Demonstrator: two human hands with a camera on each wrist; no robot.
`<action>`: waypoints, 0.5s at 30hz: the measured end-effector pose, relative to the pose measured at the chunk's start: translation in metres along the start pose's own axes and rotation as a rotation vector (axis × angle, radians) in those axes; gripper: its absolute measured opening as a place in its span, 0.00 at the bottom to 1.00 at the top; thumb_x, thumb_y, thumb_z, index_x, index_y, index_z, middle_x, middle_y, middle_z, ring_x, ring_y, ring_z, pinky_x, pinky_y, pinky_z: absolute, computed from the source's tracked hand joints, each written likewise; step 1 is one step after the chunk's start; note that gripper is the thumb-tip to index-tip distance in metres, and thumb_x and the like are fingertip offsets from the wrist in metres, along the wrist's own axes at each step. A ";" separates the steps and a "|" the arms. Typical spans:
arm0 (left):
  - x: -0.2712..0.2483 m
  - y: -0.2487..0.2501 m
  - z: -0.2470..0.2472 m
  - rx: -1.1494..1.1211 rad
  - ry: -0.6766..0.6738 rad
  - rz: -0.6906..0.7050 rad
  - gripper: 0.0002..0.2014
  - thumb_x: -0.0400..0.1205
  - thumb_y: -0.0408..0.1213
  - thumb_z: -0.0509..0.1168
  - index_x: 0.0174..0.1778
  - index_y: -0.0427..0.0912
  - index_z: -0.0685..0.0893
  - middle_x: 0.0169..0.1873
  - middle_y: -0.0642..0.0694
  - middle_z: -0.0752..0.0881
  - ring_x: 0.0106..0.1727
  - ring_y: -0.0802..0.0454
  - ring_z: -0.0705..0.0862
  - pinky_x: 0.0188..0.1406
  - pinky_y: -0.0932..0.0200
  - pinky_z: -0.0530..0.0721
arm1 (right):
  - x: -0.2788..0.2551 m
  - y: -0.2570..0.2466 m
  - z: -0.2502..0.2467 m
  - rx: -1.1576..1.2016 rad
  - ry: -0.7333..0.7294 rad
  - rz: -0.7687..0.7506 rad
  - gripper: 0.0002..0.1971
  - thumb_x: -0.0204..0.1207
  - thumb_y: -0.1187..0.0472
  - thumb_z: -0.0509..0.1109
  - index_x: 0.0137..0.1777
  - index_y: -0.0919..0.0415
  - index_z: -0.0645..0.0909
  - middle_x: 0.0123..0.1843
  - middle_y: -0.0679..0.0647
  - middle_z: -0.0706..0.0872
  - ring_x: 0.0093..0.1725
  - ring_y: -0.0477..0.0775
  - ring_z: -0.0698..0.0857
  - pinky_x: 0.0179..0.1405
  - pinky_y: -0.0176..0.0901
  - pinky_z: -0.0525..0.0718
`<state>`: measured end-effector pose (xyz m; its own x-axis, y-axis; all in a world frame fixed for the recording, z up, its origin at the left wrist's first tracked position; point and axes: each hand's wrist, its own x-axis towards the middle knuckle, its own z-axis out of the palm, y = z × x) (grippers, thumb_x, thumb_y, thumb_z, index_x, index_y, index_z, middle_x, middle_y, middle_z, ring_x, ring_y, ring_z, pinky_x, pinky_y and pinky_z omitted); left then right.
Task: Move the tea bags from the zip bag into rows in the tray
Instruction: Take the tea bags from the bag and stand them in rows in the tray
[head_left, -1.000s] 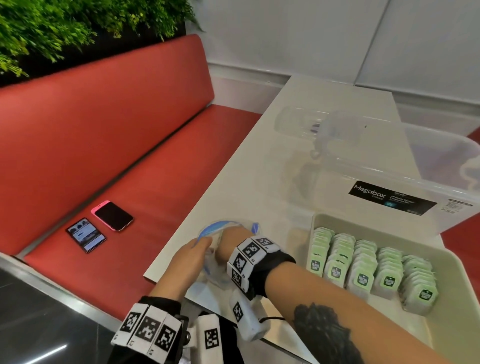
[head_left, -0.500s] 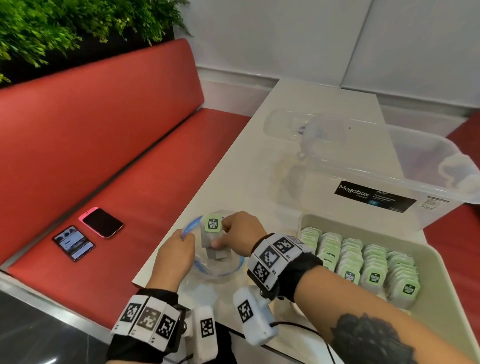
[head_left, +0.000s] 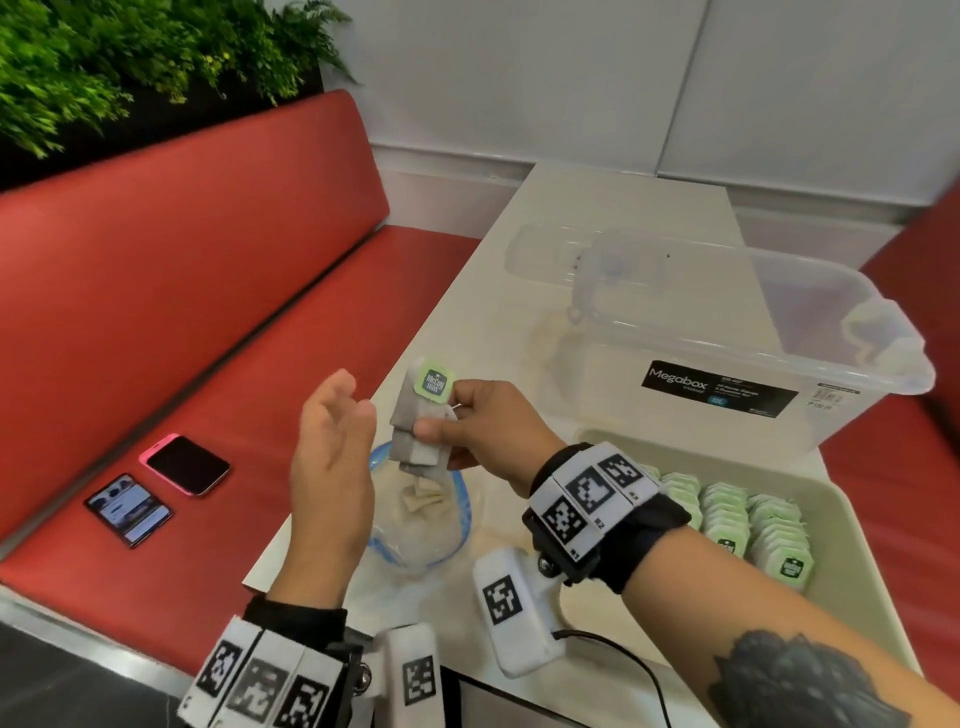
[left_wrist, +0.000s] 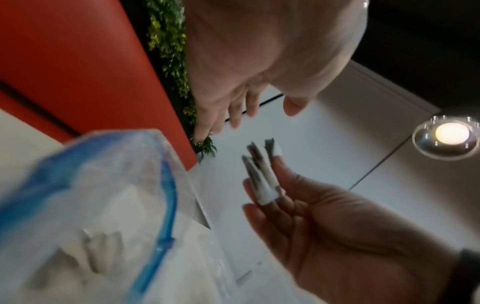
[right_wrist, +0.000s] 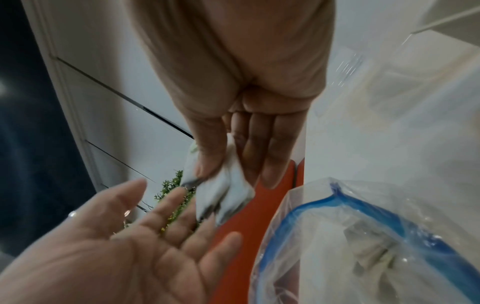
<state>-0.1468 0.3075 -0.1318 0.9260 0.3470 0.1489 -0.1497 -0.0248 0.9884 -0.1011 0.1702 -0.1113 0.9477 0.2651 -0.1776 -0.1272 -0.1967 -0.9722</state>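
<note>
My right hand (head_left: 470, 423) pinches a small bunch of tea bags (head_left: 418, 434) between thumb and fingers, with a green tag (head_left: 435, 383) on top. It holds them just above the mouth of the blue-rimmed zip bag (head_left: 423, 527), which lies on the table's near left corner with more tea bags inside. My left hand (head_left: 337, 421) is raised beside the bunch, flat, palm towards it, holding nothing. The right wrist view shows the bunch of tea bags (right_wrist: 223, 193) under the thumb and the open left palm (right_wrist: 116, 246) below. The cream tray (head_left: 857, 525) at the right holds several rows of tea bags (head_left: 753, 525).
A clear lidless Megabox storage box (head_left: 727, 353) stands behind the tray. Two phones, a dark one (head_left: 129, 509) and a pink-edged one (head_left: 184, 464), lie on the red bench left of the table. A cable runs from the right wrist camera across the table's front edge.
My right hand came out of the zip bag and lifted a bunch of tea bags. My left hand let go of the bag's rim and rose, open, beside the bunch.
</note>
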 end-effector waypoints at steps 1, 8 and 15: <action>0.000 0.004 0.003 -0.047 -0.085 -0.103 0.21 0.81 0.50 0.60 0.71 0.51 0.73 0.67 0.53 0.80 0.67 0.55 0.78 0.65 0.51 0.77 | -0.003 -0.003 -0.001 0.022 -0.019 -0.013 0.10 0.71 0.69 0.76 0.52 0.70 0.83 0.49 0.71 0.87 0.44 0.63 0.87 0.51 0.59 0.87; -0.004 0.014 0.029 -0.347 -0.472 -0.429 0.21 0.76 0.51 0.56 0.56 0.44 0.83 0.45 0.43 0.90 0.42 0.47 0.90 0.36 0.50 0.90 | -0.021 -0.010 -0.019 -0.239 0.022 -0.103 0.09 0.66 0.63 0.80 0.43 0.61 0.83 0.35 0.56 0.84 0.34 0.55 0.85 0.41 0.53 0.88; -0.016 0.008 0.061 -0.209 -0.597 -0.383 0.14 0.82 0.47 0.56 0.56 0.45 0.82 0.47 0.46 0.90 0.46 0.46 0.90 0.31 0.58 0.88 | -0.049 -0.019 -0.066 -0.380 0.161 -0.084 0.14 0.71 0.54 0.76 0.51 0.57 0.78 0.38 0.51 0.82 0.27 0.48 0.81 0.32 0.44 0.82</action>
<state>-0.1413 0.2444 -0.1245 0.9486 -0.2755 -0.1560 0.2141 0.1953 0.9571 -0.1262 0.0982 -0.0739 0.9876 0.1504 -0.0446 0.0412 -0.5231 -0.8513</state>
